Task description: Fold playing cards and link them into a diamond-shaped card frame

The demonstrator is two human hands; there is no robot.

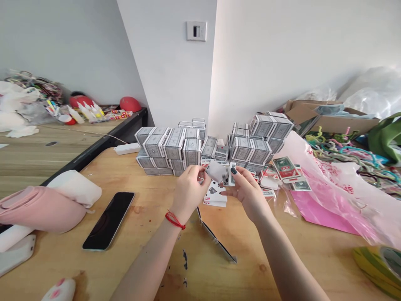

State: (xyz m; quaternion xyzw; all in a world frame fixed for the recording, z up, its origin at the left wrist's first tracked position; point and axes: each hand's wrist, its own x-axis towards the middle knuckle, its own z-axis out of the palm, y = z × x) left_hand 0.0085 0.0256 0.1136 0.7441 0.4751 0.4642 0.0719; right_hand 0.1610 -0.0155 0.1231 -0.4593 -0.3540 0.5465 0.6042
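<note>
My left hand [192, 186] pinches a motion-blurred playing card [215, 170] by its left edge. Across from it, my right hand [246, 188] grips a narrow white playing card [232, 174] between thumb and fingers; how many cards it holds I cannot tell. Just below both hands lies a face-up pile of playing cards [213, 191], a spade showing on top. Behind, stacked blocks of grey-backed card decks stand to the left [173, 144] and right [250, 148]. Printed card boxes [285, 168] lie beyond my right hand.
A black phone [109, 220] and a pink roll [46, 209] lie at left. Pink and white plastic bags [326, 209], a yellow tape roll [376, 267] and a cardboard box [332, 117] are at right. A thin dark strip [216, 238] lies in front.
</note>
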